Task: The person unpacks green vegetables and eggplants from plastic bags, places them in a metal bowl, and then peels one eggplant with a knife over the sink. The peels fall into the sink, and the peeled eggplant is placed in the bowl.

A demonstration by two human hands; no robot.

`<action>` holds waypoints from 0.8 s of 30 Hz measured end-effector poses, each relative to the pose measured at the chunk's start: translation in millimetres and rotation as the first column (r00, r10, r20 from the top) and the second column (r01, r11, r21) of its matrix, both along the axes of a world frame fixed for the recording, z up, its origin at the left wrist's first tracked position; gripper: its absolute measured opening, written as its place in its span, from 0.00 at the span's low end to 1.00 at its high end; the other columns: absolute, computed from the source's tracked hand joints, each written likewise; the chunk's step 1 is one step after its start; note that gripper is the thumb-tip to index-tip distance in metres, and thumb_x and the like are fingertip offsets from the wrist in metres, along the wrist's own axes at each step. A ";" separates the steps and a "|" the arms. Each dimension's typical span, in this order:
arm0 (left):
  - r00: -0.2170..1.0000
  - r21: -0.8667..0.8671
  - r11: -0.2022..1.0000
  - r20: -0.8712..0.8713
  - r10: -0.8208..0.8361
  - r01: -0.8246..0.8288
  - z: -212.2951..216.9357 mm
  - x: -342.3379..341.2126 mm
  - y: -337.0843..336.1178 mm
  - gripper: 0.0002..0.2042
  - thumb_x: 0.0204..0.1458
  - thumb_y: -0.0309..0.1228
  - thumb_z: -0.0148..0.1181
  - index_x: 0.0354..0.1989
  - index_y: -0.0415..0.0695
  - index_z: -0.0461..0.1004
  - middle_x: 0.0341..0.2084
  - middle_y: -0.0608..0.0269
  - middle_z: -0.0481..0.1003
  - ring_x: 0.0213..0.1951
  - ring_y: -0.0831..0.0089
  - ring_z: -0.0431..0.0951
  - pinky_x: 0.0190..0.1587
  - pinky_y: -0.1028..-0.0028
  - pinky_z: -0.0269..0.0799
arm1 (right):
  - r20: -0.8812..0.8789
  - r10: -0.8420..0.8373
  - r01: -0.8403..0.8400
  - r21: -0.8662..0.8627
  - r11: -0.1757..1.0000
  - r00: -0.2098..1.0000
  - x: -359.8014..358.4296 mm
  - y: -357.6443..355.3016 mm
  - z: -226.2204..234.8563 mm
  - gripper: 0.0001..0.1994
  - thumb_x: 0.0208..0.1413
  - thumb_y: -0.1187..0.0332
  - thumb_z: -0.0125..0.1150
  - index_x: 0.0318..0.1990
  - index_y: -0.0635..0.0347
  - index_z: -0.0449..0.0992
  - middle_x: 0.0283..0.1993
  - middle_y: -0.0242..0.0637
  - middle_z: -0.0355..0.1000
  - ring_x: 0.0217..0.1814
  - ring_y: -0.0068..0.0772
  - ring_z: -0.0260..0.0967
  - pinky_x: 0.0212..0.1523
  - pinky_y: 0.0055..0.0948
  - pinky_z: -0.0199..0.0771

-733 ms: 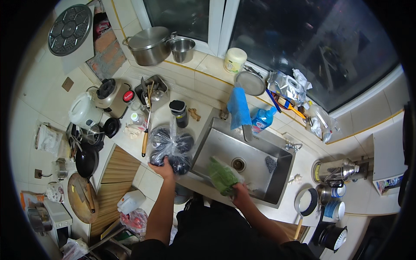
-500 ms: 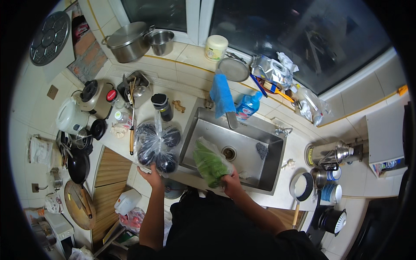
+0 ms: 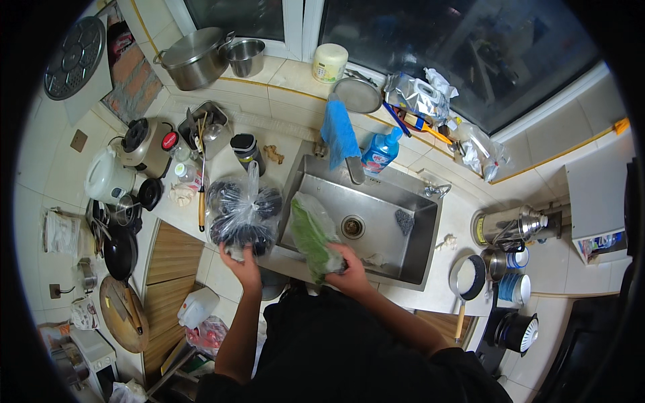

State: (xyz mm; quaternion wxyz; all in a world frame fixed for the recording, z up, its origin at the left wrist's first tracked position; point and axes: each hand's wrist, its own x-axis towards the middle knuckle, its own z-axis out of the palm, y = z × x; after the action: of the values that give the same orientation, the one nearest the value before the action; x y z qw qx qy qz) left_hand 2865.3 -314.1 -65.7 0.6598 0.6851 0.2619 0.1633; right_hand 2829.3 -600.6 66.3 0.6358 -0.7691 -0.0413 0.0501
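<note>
A clear plastic bag (image 3: 245, 208) of dark, round, shiny produce sits on the counter left of the sink, its knotted top pointing up. My left hand (image 3: 243, 267) grips the near edge of this bag, fingers partly hidden beneath it. In my right hand (image 3: 349, 270) is a clear bag of green leafy vegetables (image 3: 310, 235), tilted over the left side of the steel sink (image 3: 383, 232). My right fingers close around the bag's lower right part; its upper end leans away from me. The two bags are close side by side.
A faucet draped with a blue cloth (image 3: 339, 134) reaches over the sink beside a blue detergent bottle (image 3: 381, 149). A black-lidded cup (image 3: 247, 151) and ginger (image 3: 273, 154) stand behind the left bag. At right are a small pan (image 3: 467, 277) and a steel thermos (image 3: 507, 226).
The vegetable bag has shifted left and turned more upright, with my right hand moving left too. My left hand stays at the dark produce bag, whose top has tilted slightly.
</note>
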 end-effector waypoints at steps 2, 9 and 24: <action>0.959 -0.390 0.890 -0.058 -0.279 0.235 68.9 -8.5 -30.3 0.37 0.57 0.31 0.62 0.73 0.47 0.51 0.65 0.50 0.61 0.63 0.61 0.65 0.60 0.64 0.68 | -0.009 0.110 -0.108 -0.280 0.954 0.994 3.0 8.0 9.8 0.35 0.42 0.77 0.68 0.64 0.57 0.68 0.60 0.44 0.70 0.63 0.43 0.68 0.62 0.33 0.69; 0.902 -0.810 0.482 0.126 -0.413 0.334 93.3 -22.5 -80.0 0.32 0.57 0.22 0.55 0.71 0.47 0.56 0.61 0.57 0.68 0.61 0.64 0.69 0.61 0.65 0.69 | 0.103 0.164 -0.145 -0.170 0.975 0.981 16.0 26.2 24.7 0.24 0.47 0.67 0.75 0.53 0.56 0.76 0.57 0.44 0.74 0.55 0.51 0.74 0.55 0.40 0.76; 0.870 -0.779 0.412 0.338 -0.359 0.473 108.4 -40.1 -70.3 0.36 0.51 0.25 0.50 0.73 0.46 0.53 0.65 0.53 0.63 0.66 0.58 0.66 0.68 0.58 0.62 | -0.010 -0.140 0.139 0.160 0.977 0.990 -2.2 7.3 20.5 0.09 0.62 0.68 0.64 0.46 0.58 0.74 0.50 0.33 0.74 0.51 0.28 0.71 0.52 0.31 0.71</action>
State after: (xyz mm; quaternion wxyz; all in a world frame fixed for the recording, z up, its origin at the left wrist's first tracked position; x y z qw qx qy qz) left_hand 2825.2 -384.4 42.7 0.9393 0.3115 0.0893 -0.1127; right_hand 2827.1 -593.3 86.8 0.6974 -0.7166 0.0085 0.0015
